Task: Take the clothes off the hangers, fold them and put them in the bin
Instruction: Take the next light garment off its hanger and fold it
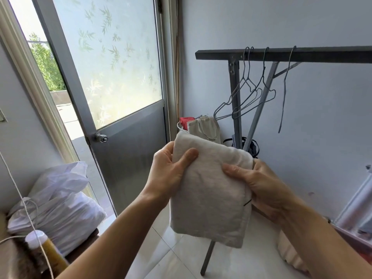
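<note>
From my seat at the feed, the nearest thing is the pair of hands in the middle of the frame. The left hand (pixel 171 170) grips the upper left edge of a folded off-white garment (pixel 209 198), thumb laid across the front. The right hand (pixel 261 188) pinches the right edge a little lower, fingers curled over the cloth. The garment is in the air between them, over the tiled floor (pixel 181 258), and its lower half hangs with no support. That is my first worry: both grips sit high, so I judge the layers could slip apart and the fold open on the way across. Further back, just above the garment's top edge in the centre of the frame, stands the bin (pixel 178 125). It holds a red item (pixel 186 120), and a beige striped cloth (pixel 203 125) drapes over its rim. Set on that heap, a folded piece may slide off or come undone. To the right of the bin, the rack upright (pixel 235 101) and the empty wire hangers (pixel 247 93) hang low from the dark rail (pixel 281 55). A wide reach could snag a sleeve or the cloth there.
</note>
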Demonstrator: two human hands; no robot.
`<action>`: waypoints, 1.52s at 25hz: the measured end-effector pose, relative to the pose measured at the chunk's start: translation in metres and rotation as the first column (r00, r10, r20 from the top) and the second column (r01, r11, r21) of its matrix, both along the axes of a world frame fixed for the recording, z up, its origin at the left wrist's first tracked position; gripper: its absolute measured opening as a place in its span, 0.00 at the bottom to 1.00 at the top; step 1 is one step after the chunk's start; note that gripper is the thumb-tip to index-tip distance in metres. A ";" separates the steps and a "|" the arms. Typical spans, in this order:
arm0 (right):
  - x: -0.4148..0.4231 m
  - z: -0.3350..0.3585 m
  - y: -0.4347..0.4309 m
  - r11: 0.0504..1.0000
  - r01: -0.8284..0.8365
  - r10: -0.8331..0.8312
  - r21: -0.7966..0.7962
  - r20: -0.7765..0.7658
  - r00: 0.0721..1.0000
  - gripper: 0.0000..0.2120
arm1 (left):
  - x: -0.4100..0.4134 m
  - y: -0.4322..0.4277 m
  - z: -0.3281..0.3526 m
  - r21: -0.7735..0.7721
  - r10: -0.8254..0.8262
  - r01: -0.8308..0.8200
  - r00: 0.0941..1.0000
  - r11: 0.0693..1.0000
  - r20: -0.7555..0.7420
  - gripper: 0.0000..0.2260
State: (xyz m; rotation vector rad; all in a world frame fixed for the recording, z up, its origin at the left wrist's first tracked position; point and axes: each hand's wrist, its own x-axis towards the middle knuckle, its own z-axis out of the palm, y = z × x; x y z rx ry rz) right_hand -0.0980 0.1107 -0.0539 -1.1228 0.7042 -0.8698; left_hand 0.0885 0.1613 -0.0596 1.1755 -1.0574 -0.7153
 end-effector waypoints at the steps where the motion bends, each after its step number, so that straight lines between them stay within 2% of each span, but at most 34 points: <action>1: 0.001 0.003 0.001 1.000 0.021 -0.021 -0.017 -0.008 1.000 0.17 | 0.000 0.000 0.001 0.004 0.028 -0.028 1.000 1.000 -0.009 0.20; 3: 0.005 0.006 0.000 0.997 0.070 -0.072 -0.041 -0.027 0.997 0.16 | 0.005 0.000 0.001 0.003 -0.022 0.022 0.996 1.000 -0.091 0.27; 5: 0.007 0.010 -0.002 0.992 0.119 -0.120 -0.044 -0.032 0.992 0.16 | 0.011 0.006 0.001 -0.027 -0.194 0.192 0.976 0.981 -0.104 0.29; 7: 0.007 0.015 -0.003 0.989 0.145 -0.146 -0.037 -0.031 0.989 0.13 | 0.015 0.012 0.001 0.001 -0.320 0.321 0.944 0.947 0.082 0.28; 8: 0.008 0.017 -0.003 0.988 0.150 -0.151 -0.027 -0.030 0.988 0.10 | 0.017 0.014 0.000 0.017 -0.326 0.330 0.921 0.944 0.211 0.28; 10: 0.009 0.022 -0.003 0.987 0.160 -0.160 0.007 -0.033 0.987 0.04 | 0.019 0.013 -0.001 0.005 -0.251 0.274 0.871 0.962 0.423 0.30; 14: 0.011 0.023 -0.005 0.984 0.170 -0.166 0.043 -0.081 0.983 0.08 | 0.024 0.013 0.004 -0.069 -0.043 0.124 0.725 0.990 0.688 0.27; 17: 0.013 0.022 -0.006 0.983 0.171 -0.166 0.063 -0.080 0.983 0.10 | 0.025 0.016 0.004 -0.140 0.074 0.057 0.625 0.988 0.777 0.20; 20: 0.015 0.021 -0.007 0.981 0.186 -0.181 0.064 -0.065 0.981 0.12 | 0.029 0.017 0.006 -0.231 0.271 -0.141 0.509 0.963 0.817 0.13; 21: 0.014 0.022 -0.006 0.981 0.187 -0.183 0.055 -0.066 0.981 0.14 | 0.032 0.016 0.005 -0.249 0.293 -0.155 0.500 0.956 0.815 0.13; 22: 0.012 0.023 -0.006 0.983 0.179 -0.176 0.042 -0.072 0.982 0.17 | 0.034 0.015 0.005 -0.243 0.272 -0.125 0.543 0.962 0.795 0.13; 24: 0.010 0.025 -0.004 0.992 0.128 -0.128 -0.013 -0.090 0.988 0.29 | 0.034 0.015 0.007 -0.137 0.087 0.000 0.766 0.991 0.637 0.13; 25: 0.008 0.024 -0.004 0.994 0.097 -0.101 -0.043 -0.092 0.991 0.37 | 0.033 0.018 0.010 -0.058 -0.052 0.089 0.885 0.994 0.462 0.14; 26: 0.007 0.023 -0.004 0.995 0.076 -0.081 -0.059 -0.083 0.993 0.45 | 0.031 0.021 0.013 0.011 -0.177 0.180 0.951 0.984 0.253 0.14; 28: 0.006 0.019 -0.007 0.994 0.068 -0.073 -0.090 -0.059 0.996 0.51 | 0.027 0.025 0.012 0.109 -0.283 0.287 0.958 0.952 -0.056 0.14; 30: 0.007 0.017 -0.007 0.987 0.090 -0.094 -0.132 -0.022 0.995 0.47 | 0.023 0.027 0.006 0.146 -0.278 0.318 0.930 0.937 -0.241 0.16; 32: 0.006 0.009 -0.007 0.970 0.129 -0.130 -0.205 0.008 0.991 0.38 | 0.020 0.027 -0.003 0.147 -0.257 0.338 0.880 0.930 -0.399 0.18; 35: 0.007 -0.008 -0.010 0.929 0.210 -0.227 -0.304 -0.020 0.974 0.30 | 0.015 0.026 -0.015 0.100 -0.268 0.371 0.808 0.923 -0.525 0.16; 38: 0.002 -0.032 -0.024 0.938 0.201 -0.245 -0.283 -0.130 0.961 0.38 | 0.012 0.022 -0.024 0.082 -0.259 0.365 0.787 0.928 -0.561 0.14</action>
